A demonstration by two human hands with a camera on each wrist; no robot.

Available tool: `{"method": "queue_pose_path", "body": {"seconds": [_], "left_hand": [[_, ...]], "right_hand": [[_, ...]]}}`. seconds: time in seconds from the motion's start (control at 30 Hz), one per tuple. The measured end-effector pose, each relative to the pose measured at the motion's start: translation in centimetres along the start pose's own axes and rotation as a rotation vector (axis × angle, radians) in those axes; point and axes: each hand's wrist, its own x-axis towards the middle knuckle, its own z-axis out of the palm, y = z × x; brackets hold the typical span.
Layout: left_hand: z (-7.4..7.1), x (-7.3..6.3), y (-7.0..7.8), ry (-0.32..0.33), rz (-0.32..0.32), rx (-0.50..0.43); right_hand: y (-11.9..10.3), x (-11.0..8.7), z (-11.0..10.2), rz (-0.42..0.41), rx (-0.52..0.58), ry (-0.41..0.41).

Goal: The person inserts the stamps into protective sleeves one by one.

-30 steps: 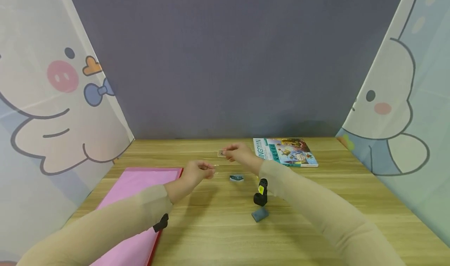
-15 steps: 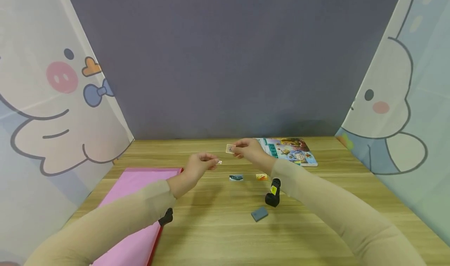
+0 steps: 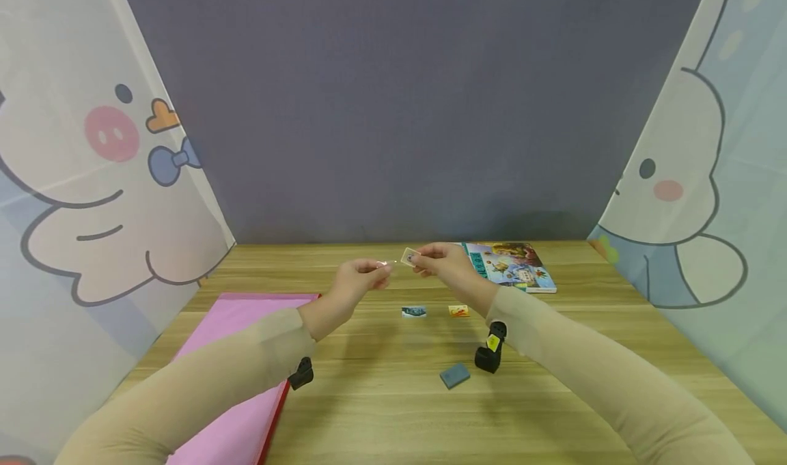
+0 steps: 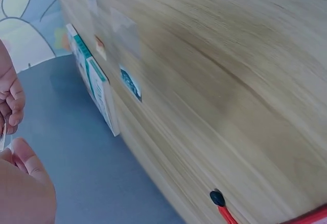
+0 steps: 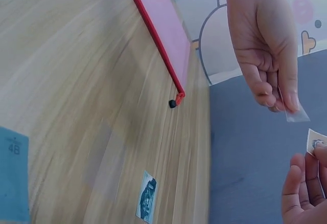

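Observation:
My left hand (image 3: 352, 289) pinches a small clear plastic sleeve (image 5: 298, 115) between thumb and fingers. In my right hand (image 3: 453, 268) is a small pale stamp (image 3: 408, 257), gripped by its edge and tilted. The two hands are raised over the far half of the table, fingertips facing each other with a narrow gap between sleeve and stamp. Below them a blue-green picture stamp (image 3: 414, 312) and a yellow-and-red one (image 3: 458, 311) lie flat on the wood. Another clear sleeve (image 5: 104, 157) lies on the table, faint against the grain.
A blue-grey eraser (image 3: 455, 375) marked 4B lies nearer the front. Behind the right hand is a colourful book (image 3: 513, 267). A pink folder (image 3: 224, 410) with red edging covers the left side. A dark grey panel (image 3: 406, 110) closes off the back of the table.
Both hands have risen slightly; the left has also shifted right and the right hand drawn back to the right, bringing sleeve and stamp close. The yellow-and-red stamp has come out from behind the right arm.

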Motion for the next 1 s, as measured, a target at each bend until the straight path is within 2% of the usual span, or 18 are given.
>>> {"method": "queue_pose_path", "body": {"seconds": [0.3,1.0], "left_hand": [[0.57,0.04,0.44,-0.003,0.004,-0.031],[1.06,0.13,0.29,0.003,-0.001,-0.052]], "right_hand": [[-0.2,-0.61,-0.1,0.014,0.053,-0.019],[0.14,-0.9,-0.11,0.038,0.061,-0.017]]}}
